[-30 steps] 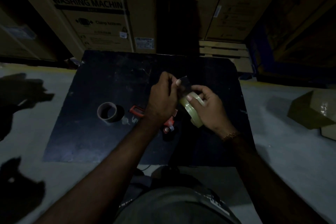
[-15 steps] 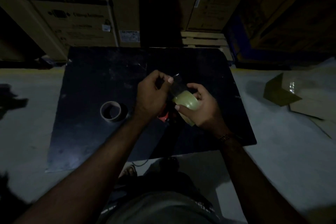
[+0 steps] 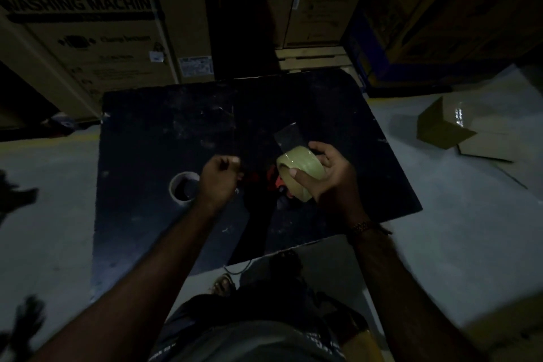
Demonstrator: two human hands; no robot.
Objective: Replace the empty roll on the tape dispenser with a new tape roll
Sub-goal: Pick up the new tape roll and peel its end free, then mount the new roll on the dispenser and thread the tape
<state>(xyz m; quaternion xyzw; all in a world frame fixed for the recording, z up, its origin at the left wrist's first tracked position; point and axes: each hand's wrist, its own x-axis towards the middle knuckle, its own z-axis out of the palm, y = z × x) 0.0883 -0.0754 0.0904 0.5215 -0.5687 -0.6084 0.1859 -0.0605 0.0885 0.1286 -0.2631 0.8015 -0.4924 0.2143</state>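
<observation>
My right hand [image 3: 330, 175] grips a new yellowish tape roll [image 3: 299, 169] above the black mat [image 3: 147, 132]. A loose flap of clear tape [image 3: 289, 138] sticks up from the roll. My left hand [image 3: 219, 181] hovers to the left of the roll with its fingers curled, apart from the flap; nothing shows in it. The red tape dispenser [image 3: 276, 182] lies on the mat between and under my hands, mostly hidden. The empty cardboard core [image 3: 183, 186] lies on the mat just left of my left hand.
Large cardboard appliance boxes [image 3: 88, 23] stand behind the mat, with a wooden pallet [image 3: 311, 57] between them. An opened small carton [image 3: 449, 126] lies on the grey floor at right. My foot [image 3: 223, 283] is at the mat's near edge.
My left hand has let go of the tape flap and dropped down and to the left. The flap now stands free above the roll. The camera view has shifted.
</observation>
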